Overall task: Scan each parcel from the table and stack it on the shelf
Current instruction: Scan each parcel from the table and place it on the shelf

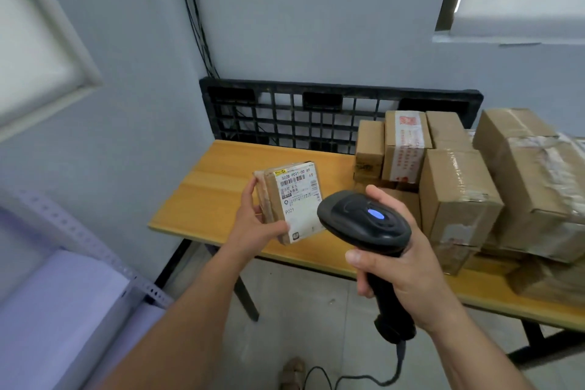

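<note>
**Scan step: small parcel presented to the reader**

Table (202,187): yellow wood-grain top on dark legs, running from centre toward 4 o'clock. Its left end is bare and likely serves as your working space.

Shelf (95,250), 8 o'clock: pale perforated metal angle with a white board. It sits just beside your left arm, so stacking should need only a short swing.

Carton pile (459,196), 3 o'clock: brown corrugated boxes with glossy tape, packed touching on the table and apparently waiting their turn.

Small parcel (272,196), centre: a flat brown box wrapped in tape, held above the table's left end. Your left hand (253,225) clamps its left edge and near corner, which leaves the white label (299,199) uncovered and tilted toward the scanner.

Scanner (364,221), 5 o'clock of the parcel: matte black plastic with a rounded head. Your right hand (408,266) is wrapped round the handle, the nose aimed toward 10 o'clock at the label, and the blue lamp (375,214) is lit. Whether the read has registered cannot be told.
</note>
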Available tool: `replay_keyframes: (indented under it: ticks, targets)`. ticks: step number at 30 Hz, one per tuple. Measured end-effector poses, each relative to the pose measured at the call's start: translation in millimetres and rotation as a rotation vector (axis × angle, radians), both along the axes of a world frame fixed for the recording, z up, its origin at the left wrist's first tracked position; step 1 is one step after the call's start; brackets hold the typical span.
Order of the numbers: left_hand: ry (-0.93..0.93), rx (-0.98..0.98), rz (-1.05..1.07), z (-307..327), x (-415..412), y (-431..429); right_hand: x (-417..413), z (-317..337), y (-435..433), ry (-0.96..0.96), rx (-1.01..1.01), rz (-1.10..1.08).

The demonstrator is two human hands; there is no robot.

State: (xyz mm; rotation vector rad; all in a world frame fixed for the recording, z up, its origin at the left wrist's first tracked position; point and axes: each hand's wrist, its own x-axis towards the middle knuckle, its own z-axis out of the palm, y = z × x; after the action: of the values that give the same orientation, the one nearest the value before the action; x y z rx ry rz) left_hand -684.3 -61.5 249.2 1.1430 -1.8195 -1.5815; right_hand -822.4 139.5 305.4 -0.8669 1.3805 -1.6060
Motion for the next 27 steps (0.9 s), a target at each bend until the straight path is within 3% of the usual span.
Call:
replay_keyframes:
  ticks: [27]
  targets:
    - [0.046,-0.138,0.269,41,218,47,173,30,1,0.042,-0.105,0.275]
